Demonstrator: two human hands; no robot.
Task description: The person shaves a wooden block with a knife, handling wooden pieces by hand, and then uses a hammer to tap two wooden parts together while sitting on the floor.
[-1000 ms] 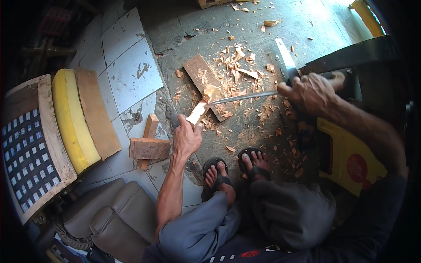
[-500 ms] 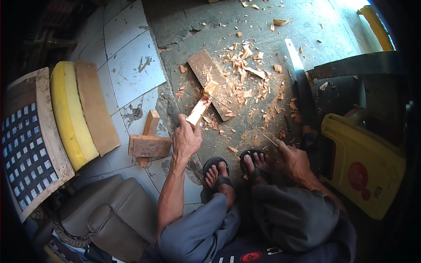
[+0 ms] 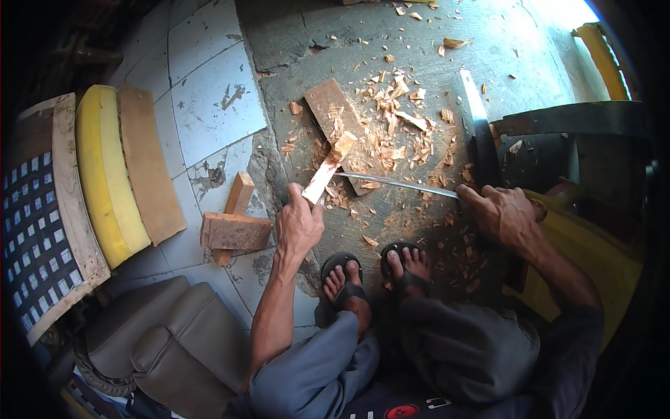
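In my left hand (image 3: pixel 299 225) is the lower end of a short pale wooden stick (image 3: pixel 323 179), with the fingers wrapped round it. Its far end, cut with a notch, rests over a brown board (image 3: pixel 336 112) lying on the floor. My right hand (image 3: pixel 504 215) grips the handle of a machete (image 3: pixel 412 186). Its long blade appears nearly edge-on and points left, the tip beside the stick; whether they touch I cannot tell. Pale wood chips (image 3: pixel 394 89) are scattered around the board.
A wooden mallet (image 3: pixel 236 231) lies left of my left hand. A handsaw (image 3: pixel 481 133) rests to the right, near a yellow plastic object (image 3: pixel 593 272). Along the left side stand a yellow foam piece (image 3: pixel 110 174) and a woven-strap frame (image 3: pixel 63 209). My sandalled feet are close below.
My right hand has risen slightly and moved right, and the machete blade has swung to lie across toward the stick. My left hand keeps its hold with little movement.
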